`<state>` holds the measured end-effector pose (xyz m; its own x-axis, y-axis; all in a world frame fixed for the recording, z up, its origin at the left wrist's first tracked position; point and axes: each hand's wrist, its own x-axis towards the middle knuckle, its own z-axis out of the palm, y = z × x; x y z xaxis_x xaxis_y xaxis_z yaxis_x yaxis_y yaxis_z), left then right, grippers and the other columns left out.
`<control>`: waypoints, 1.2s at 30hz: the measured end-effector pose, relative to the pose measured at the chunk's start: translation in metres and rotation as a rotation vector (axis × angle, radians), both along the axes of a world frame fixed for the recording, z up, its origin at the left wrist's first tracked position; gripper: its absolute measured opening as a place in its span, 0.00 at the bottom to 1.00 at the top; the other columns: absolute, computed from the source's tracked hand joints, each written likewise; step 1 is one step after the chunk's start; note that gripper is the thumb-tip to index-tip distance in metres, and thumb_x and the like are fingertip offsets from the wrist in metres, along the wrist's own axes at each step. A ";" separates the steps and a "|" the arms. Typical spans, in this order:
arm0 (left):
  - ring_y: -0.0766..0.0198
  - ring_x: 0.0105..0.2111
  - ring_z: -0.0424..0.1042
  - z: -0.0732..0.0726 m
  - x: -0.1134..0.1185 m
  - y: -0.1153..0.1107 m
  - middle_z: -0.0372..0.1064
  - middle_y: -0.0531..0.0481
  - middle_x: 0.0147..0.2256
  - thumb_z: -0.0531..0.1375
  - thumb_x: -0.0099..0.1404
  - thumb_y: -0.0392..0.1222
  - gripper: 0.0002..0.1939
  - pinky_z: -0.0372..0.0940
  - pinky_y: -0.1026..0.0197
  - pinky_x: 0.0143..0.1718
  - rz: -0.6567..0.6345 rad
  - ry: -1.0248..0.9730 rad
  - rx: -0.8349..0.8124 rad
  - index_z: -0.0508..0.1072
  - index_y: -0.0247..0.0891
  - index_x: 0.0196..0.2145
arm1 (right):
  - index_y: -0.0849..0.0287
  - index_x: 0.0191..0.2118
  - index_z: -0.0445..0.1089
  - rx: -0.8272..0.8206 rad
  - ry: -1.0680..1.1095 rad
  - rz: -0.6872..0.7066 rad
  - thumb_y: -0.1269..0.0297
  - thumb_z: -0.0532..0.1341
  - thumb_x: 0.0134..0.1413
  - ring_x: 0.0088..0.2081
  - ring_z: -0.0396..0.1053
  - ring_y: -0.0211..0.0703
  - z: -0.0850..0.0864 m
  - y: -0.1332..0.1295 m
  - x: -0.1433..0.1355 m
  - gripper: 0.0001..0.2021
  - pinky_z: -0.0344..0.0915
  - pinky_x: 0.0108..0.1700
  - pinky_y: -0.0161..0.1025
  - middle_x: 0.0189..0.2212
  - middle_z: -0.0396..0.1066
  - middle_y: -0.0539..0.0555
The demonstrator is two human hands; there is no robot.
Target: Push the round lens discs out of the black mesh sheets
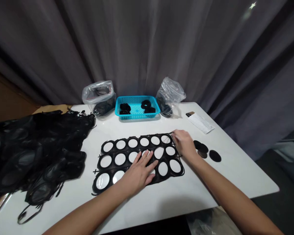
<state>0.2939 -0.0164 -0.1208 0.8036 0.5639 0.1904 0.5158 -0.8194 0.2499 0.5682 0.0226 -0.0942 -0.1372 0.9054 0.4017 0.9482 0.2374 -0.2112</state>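
Note:
A black sheet (112, 167) with rows of round white-looking openings lies flat on the white table. My left hand (140, 169) rests palm down across its lower middle, fingers stretched out and spread, covering some of the openings. At the sheet's upper right corner, my right hand (183, 141) has its fingers pinched together. What it grips there is too small and blurred to make out. Just right of that hand are several thin black discs (215, 155), some overlapping.
Black material (39, 147) is heaped along the left side. Behind the sheet stand a blue basket (137, 116) holding black rings, a left plastic bag (100, 98) and a right plastic bag (171, 91). Paper (201, 123) lies over a phone-like object (189, 114). Grey curtains (147, 49) hang behind.

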 end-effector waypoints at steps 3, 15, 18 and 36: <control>0.46 0.68 0.47 0.005 -0.002 -0.003 0.48 0.38 0.67 0.55 0.72 0.45 0.25 0.49 0.40 0.65 -0.007 -0.010 0.004 0.61 0.38 0.65 | 0.59 0.31 0.61 -0.102 0.227 -0.184 0.60 0.53 0.65 0.32 0.65 0.46 0.013 0.005 0.013 0.12 0.58 0.38 0.41 0.29 0.69 0.56; 0.40 0.67 0.47 0.009 -0.009 -0.046 0.47 0.35 0.67 0.62 0.67 0.46 0.30 0.51 0.37 0.63 -0.086 0.030 -0.017 0.61 0.41 0.64 | 0.59 0.32 0.65 -0.567 0.695 0.064 0.57 0.58 0.61 0.41 0.68 0.45 0.006 -0.109 -0.052 0.11 0.61 0.46 0.41 0.36 0.71 0.54; 0.39 0.67 0.47 0.007 -0.008 -0.045 0.47 0.34 0.67 0.62 0.67 0.45 0.30 0.50 0.36 0.63 -0.085 0.005 -0.007 0.61 0.42 0.64 | 0.59 0.34 0.66 -0.554 0.723 0.061 0.57 0.58 0.61 0.42 0.68 0.45 -0.001 -0.113 -0.052 0.10 0.61 0.47 0.42 0.37 0.70 0.54; 0.40 0.67 0.47 0.002 -0.009 -0.046 0.45 0.35 0.68 0.62 0.67 0.45 0.29 0.50 0.37 0.64 -0.085 -0.011 0.010 0.61 0.44 0.64 | 0.60 0.47 0.64 -0.115 0.107 0.438 0.74 0.52 0.64 0.47 0.65 0.52 -0.009 -0.121 -0.047 0.09 0.58 0.49 0.50 0.46 0.71 0.60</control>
